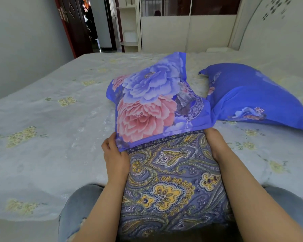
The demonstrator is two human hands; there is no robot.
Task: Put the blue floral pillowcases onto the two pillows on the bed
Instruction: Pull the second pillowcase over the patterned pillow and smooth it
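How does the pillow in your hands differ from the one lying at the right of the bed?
The near pillow is only partly covered: its paisley fabric still shows below the pillowcase. The far pillow shows only blue floral cloth. The near one is held between the left hand and right hand, its end against the lap; the far one lies untouched on the bed. Both have blue floral covers.

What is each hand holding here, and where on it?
The left hand grips the blue floral pillowcase at the left of its open hem. The right hand is at the hem's right side on the paisley pillow; its fingers are hidden.
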